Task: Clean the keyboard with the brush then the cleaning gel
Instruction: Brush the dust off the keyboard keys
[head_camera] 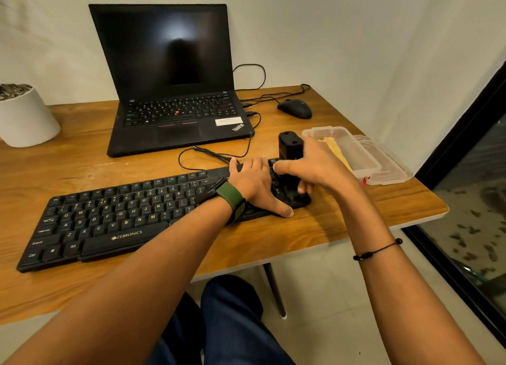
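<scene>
The keyboard lies on the counter. The left hand presses flat on its right end, fingers spread. The right hand grips the black brush upright — bristles on the keys, fingers wrapped round it.

Black Zebronics keyboard, lying flat and slanted across the near part of the wooden desk, right end farther back. Black brush, upright over the keyboard's right end, bristle end down on the keys. Yellow cleaning gel, lying in an open clear box just right of the brush.
</scene>
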